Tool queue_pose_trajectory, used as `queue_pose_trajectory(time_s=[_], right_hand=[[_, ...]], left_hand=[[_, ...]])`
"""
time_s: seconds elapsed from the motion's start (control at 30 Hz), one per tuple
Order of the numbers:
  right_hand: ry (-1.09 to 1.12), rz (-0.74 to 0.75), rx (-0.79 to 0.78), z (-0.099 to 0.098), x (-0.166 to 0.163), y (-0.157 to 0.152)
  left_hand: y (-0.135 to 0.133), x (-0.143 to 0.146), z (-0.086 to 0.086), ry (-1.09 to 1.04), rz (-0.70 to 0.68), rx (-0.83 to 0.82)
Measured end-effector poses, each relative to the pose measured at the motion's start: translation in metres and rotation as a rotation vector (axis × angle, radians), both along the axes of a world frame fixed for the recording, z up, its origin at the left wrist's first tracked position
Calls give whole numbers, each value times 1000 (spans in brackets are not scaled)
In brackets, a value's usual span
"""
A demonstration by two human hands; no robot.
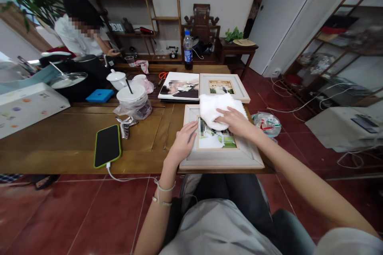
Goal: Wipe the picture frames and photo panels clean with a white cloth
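A pale framed photo point(221, 158) lies flat at the near edge of the low wooden table point(74, 127). My left hand point(182, 143) rests flat on the frame's left side, fingers stretched out. My right hand point(236, 121) presses a white cloth point(214, 107) onto the upper part of the picture, fingers lying over the cloth. Beyond it lie a second framed photo point(224, 87) and a frameless photo print point(180, 86).
A green-cased phone point(107, 145) on a cable, a metal clip point(125, 125), a lidded cup in a plastic bag point(133, 101), a teapot point(117, 79) and a bottle point(188, 50) are on the table. Another person point(80, 28) works at the far left. Cables cross the floor at right.
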State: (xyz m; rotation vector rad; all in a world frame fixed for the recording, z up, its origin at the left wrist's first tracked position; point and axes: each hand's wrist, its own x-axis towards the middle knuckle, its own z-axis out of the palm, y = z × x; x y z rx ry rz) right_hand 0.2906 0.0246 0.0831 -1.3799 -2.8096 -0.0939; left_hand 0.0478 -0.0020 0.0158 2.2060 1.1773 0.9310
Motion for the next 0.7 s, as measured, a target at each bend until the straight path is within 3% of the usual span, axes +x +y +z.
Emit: queue_pose_trajectory(time_s=[0.13, 0.23, 0.47, 0.57, 0.7], right_hand=[[-81, -119, 43, 8, 42, -11], [-119, -175, 88, 9, 53, -20], [-153, -205, 15, 10, 0, -60], [-151, -155, -87, 20, -21, -92], [-31, -59, -265, 40, -23, -136]], left_hand=[[0, 0, -1, -4, -3, 0], [1, 1, -1, -13, 7, 8], [1, 1, -1, -1, 19, -7], [1, 1, -2, 9, 17, -6], [2, 1, -3, 3, 9, 2]])
